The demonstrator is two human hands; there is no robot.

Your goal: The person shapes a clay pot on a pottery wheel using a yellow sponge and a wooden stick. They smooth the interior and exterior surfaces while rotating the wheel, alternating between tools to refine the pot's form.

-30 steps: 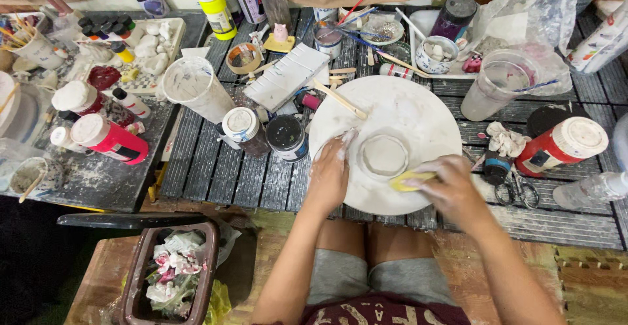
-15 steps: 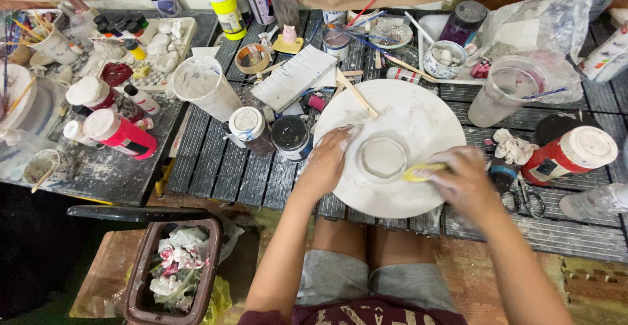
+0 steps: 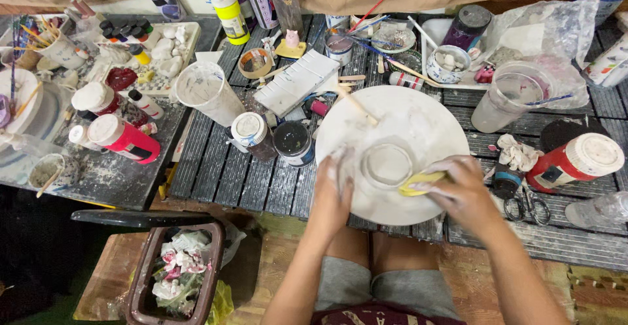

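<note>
Now a pale round cup (image 3: 386,165), left hand (image 3: 332,194) steadying, right fingers (image 3: 439,176) grasping yellow sponge (image 3: 420,182).

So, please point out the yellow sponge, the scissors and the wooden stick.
yellow sponge (image 3: 418,183), head view, on its exposed left end.
scissors (image 3: 528,206), head view, on the handle loops.
wooden stick (image 3: 356,104), head view, on its middle.

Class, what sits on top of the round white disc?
On the white disc sit a pale round pot, a wooden stick and both hands; the right hand covers part of a yellow sponge.
</note>
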